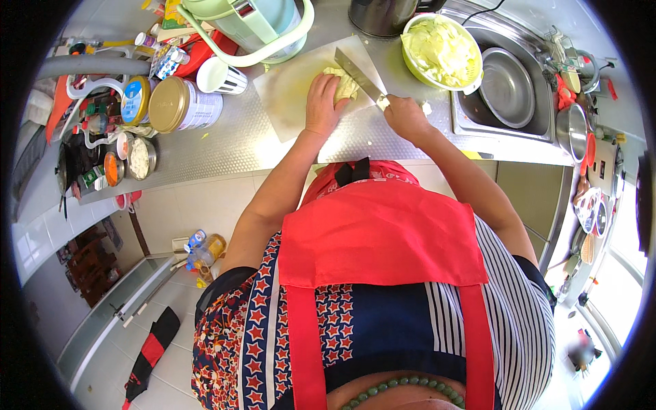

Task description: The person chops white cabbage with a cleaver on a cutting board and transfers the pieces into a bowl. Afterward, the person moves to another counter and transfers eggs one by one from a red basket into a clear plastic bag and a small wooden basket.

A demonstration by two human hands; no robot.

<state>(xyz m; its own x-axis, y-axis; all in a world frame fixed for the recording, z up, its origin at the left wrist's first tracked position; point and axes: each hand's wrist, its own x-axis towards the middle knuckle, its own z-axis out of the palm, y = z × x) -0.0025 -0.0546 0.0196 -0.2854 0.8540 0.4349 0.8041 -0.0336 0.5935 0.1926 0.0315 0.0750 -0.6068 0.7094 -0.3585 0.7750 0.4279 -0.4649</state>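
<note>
On a pale cutting board (287,100) lies a piece of cabbage (346,86). My left hand (324,102) presses on it from the left, fingers curved over its edge. The handle of a broad-bladed kitchen knife (359,74) is gripped in my right hand (406,119), with the blade slanting up and left beside the cabbage. Small pale scraps lie by the knife's handle and on the metal counter. To the right of the board stands a green-rimmed colander (476,77) heaped with cut cabbage leaves (441,51).
A light green lidded appliance (251,25) stands behind the board, a dark kettle (379,18) to its right. A patterned cup (221,76) and a gold-lidded canister (166,105) stand left. The sink (461,115) at right holds a metal basin (507,87). Small bowls sit at far left.
</note>
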